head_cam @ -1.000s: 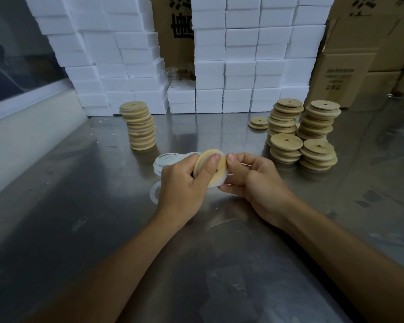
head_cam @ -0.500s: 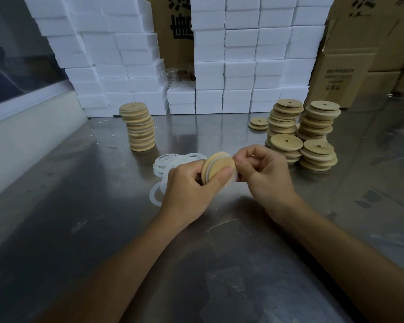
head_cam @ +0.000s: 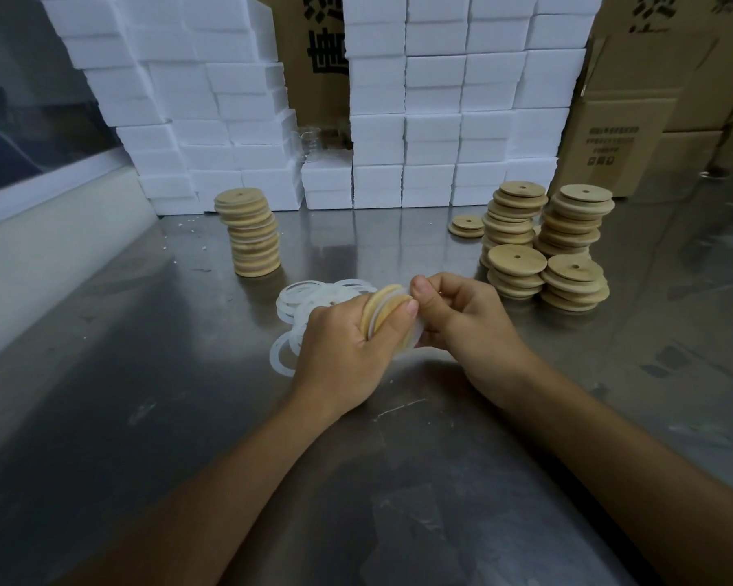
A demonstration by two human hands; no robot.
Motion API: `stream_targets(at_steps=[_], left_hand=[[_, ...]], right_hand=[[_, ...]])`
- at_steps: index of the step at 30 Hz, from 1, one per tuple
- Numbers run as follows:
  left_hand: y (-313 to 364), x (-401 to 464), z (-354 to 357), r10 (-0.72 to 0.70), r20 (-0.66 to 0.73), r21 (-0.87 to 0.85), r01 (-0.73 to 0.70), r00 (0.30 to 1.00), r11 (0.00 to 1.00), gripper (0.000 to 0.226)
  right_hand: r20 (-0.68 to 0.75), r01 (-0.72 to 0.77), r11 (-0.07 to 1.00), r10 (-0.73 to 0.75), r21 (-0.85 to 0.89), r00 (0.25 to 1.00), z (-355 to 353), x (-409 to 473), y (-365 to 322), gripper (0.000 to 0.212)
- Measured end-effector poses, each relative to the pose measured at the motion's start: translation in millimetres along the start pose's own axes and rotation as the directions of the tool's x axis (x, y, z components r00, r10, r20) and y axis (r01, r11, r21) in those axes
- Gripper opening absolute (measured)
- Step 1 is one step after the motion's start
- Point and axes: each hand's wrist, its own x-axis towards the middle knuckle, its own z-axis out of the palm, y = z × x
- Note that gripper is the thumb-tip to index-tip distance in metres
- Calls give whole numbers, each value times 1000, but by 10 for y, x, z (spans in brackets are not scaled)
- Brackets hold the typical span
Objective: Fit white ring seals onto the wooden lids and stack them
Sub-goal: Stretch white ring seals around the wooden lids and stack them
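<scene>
While our left hand (head_cam: 339,348) grips a wooden lid (head_cam: 384,308) on edge above the steel table (head_cam: 145,374), our right hand (head_cam: 466,323) fingers pinch its white ring seal (head_cam: 413,338)

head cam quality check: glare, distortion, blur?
Head view: the steel tabletop shows soft glare and mirrors the white foam blocks; wide-angle bending tilts those stacks outward; the round wooden lid and both hands stay sharp, though the frame is dim overall.

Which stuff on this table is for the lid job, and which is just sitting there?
For the job:
lid in both hands
left hand
right hand
loose white rings
left lid stack
right lid stacks

Just there:
white foam blocks
cardboard boxes
</scene>
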Motion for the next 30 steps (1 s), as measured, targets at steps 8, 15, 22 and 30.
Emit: stream_targets(at_steps=[8,15,22,30], left_hand=[[-3,13,25,-23,-43,-63,21,999,998,36],[4,19,17,2,-65,-64,-6,998,998,46],[-17,17,16,29,-77,-39,-32,997,999,50],[-39,-13,-40,-170,221,-156,207,960,966,17]], right_hand=[[-8,-65,988,67,138,998,-9,19,-10,27],[66,-131,967,120,218,991,-4,20,-2,25],[90,-164,948,144,274,985,-18,13,7,23],[5,263,918,-274,-298,962,1,-23,6,8]])
